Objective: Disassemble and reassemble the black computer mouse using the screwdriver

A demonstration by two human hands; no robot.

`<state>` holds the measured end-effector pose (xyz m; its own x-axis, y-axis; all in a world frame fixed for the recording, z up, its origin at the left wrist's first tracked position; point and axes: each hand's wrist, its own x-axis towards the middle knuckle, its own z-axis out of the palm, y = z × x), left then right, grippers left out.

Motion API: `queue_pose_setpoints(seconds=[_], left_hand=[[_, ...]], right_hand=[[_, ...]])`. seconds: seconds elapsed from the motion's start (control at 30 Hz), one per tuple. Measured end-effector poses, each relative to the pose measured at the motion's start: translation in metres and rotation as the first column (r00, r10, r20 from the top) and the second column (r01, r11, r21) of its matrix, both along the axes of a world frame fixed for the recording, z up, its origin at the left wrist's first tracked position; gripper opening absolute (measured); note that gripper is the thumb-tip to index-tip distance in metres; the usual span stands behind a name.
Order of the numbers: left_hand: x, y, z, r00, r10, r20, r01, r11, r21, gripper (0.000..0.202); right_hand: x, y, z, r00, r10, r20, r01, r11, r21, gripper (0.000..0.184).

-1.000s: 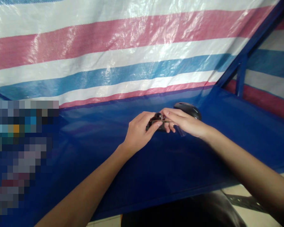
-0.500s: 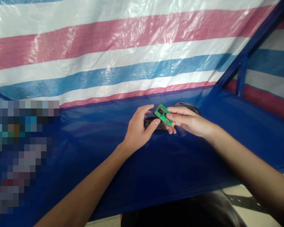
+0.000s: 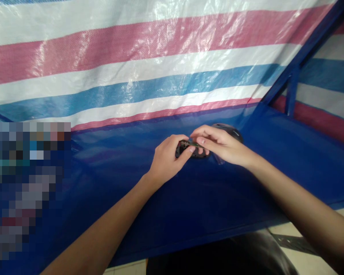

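My left hand (image 3: 166,156) is closed round a black oval plastic shell (image 3: 179,151) that looks like the bottom half of a computer mouse, its hollow side up. A small circuit board (image 3: 193,143), seen nearly edge-on, lies over this shell. My right hand (image 3: 222,144) pinches the board between thumb and fingers. Whether the board touches the shell I cannot tell. Just behind the right hand sits a dark, rounded cover (image 3: 231,130), partly hidden. Below the right fingers a small translucent piece (image 3: 218,159) shows; its kind is unclear.
Everything rests on a blue table (image 3: 203,206). A striped plastic sheet (image 3: 132,68) hangs along the back, and a blue metal frame (image 3: 292,89) rises at the right. On the left, a pixelated patch (image 3: 23,183) hides whatever is there.
The circuit board has turned from showing its green face to nearly edge-on. It has come down to the black shell, and my right hand has shifted slightly left with it.
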<state>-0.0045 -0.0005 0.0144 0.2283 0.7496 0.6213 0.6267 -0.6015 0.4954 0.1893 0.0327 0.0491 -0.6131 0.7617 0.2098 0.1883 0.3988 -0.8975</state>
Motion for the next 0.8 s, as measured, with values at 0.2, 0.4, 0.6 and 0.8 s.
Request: queue_pose_setpoints(seconds=[0.2,0.4,0.6,0.8], left_hand=[[0.000,-0.001,0.002,0.992,0.071,0.101,-0.050,0.978,-0.204,0.027],[0.001,0.001,-0.001,0.979,-0.071,0.190,0.112,0.970,-0.214,0.029],[0.003,0.003,-0.008,0.966,-0.149,0.212,0.183,0.972,-0.150,0.070],[0.003,0.003,-0.009,0.966,-0.137,0.220,0.180,0.965,-0.189,0.061]], right_hand=[[-0.001,-0.002,-0.001,0.998,-0.008,0.065,0.001,0.993,0.119,0.027],[-0.001,0.002,0.000,0.996,-0.092,0.008,0.091,0.994,0.067,0.026],[0.001,0.002,0.005,0.993,-0.114,-0.044,0.115,0.993,0.035,0.025],[0.002,0.009,-0.004,0.987,-0.107,0.121,0.092,0.987,0.129,0.026]])
